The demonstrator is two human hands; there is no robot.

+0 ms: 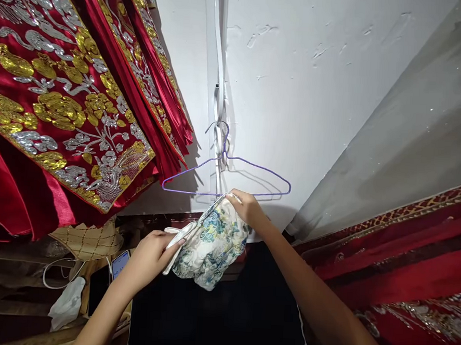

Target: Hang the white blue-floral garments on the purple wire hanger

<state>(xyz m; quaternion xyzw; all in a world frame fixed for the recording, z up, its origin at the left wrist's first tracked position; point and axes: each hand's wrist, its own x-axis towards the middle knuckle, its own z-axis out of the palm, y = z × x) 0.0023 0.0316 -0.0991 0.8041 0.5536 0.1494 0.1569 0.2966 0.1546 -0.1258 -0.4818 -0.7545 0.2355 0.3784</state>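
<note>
A piece of white fabric with a blue, green and yellow floral print (214, 244) is held up in front of me, bunched, with a pale edge or strap along its upper left side. My left hand (153, 253) pinches that edge at its lower left end. At the top of the cloth, my right hand (246, 207) grips the fabric between thumb and fingers. Just above hangs a bare purple hanger (262, 166), its hook by a white metal bracket (218, 135) on the wall. The garment's exact kind cannot be made out.
Red garments with gold and silver sequins (82, 106) hang at the upper left. More red embroidered cloth (405, 256) lies along the right side. A lit phone (120, 264), a crumpled white tissue (67, 303) and a white cable (51, 286) are at the lower left.
</note>
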